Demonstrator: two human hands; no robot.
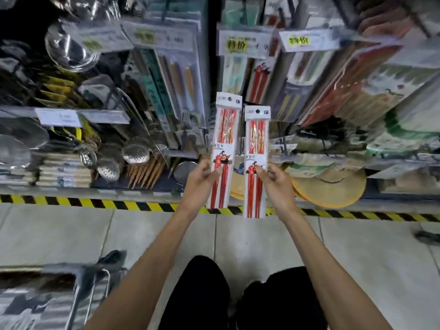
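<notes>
Two matching packs of red chopsticks are held upright in front of a shop shelf. My left hand grips the left pack near its lower half, thumb on the front. My right hand pinches the right pack at about the same height. The packs stand side by side, a small gap between them, each with a white header card and a red figure printed on it.
Hanging packs of chopsticks with yellow price tags fill the racks ahead. Metal strainers and ladles sit lower left, woven straw mats lower right. A yellow-black hazard strip edges the shelf base. A trolley stands at bottom left.
</notes>
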